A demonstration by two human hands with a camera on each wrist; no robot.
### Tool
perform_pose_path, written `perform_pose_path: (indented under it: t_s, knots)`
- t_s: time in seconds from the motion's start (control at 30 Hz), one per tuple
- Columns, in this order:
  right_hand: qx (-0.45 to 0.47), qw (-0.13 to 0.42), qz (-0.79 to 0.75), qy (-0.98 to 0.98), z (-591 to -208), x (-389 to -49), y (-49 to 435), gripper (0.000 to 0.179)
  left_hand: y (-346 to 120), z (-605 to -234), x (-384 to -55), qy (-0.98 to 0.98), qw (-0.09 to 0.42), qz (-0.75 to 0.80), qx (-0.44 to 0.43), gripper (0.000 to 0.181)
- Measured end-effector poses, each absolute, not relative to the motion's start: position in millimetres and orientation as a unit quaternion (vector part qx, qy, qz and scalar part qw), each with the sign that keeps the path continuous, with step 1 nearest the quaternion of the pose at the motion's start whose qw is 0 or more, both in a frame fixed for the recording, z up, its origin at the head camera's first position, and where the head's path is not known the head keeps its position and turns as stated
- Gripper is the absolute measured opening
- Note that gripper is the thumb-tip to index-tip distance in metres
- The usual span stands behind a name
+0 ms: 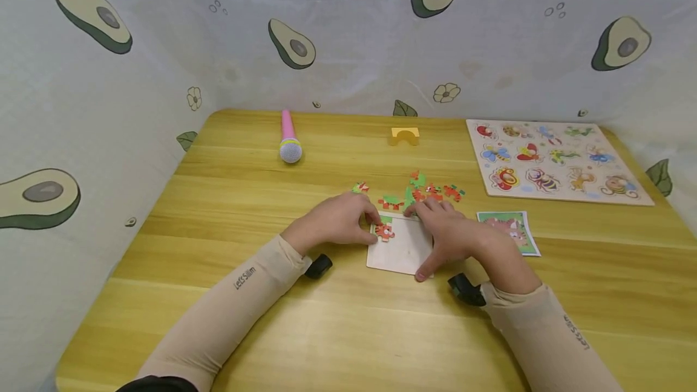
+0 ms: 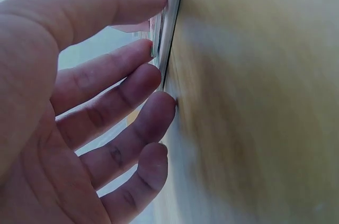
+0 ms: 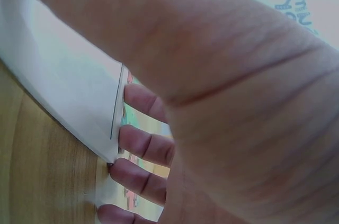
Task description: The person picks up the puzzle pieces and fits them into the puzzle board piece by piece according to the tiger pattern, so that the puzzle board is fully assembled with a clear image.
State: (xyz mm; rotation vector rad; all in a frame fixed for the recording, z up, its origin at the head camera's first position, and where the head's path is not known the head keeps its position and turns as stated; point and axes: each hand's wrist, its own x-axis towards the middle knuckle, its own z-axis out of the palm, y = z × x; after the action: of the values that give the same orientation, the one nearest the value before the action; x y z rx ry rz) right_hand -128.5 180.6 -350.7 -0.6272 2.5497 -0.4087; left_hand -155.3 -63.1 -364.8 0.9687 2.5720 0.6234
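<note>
A small pale wooden puzzle board (image 1: 400, 253) lies on the table between my hands. In its back left corner sits a red-and-green jigsaw piece (image 1: 384, 231) with a printed animal face. My left hand (image 1: 340, 219) is at the board's left side, thumb and index fingertips against the piece and edge; its other fingers are loosely bent in the left wrist view. Spanning the right side, my right hand (image 1: 454, 235) holds the board, thumb at the front right corner and fingers along the back edge. Several loose jigsaw pieces (image 1: 391, 201) lie just behind, partly hidden by the right hand.
A printed picture card (image 1: 506, 230) lies right of my right hand. Farther back right is a large insect peg puzzle (image 1: 550, 159). A yellow arch block (image 1: 405, 135) and a pink toy microphone (image 1: 288, 138) are near the table's back edge, before an avocado-print cloth.
</note>
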Motion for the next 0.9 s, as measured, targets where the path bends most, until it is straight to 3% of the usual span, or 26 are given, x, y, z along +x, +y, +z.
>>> perform_pose_path:
  t_s: [0.9]
  knots:
    - [-0.227,0.24,-0.146,0.933,-351.6,-129.1,180.5,0.111,-63.2,-361.2,-151.9,0.891,0.16,0.187,0.381,0.024]
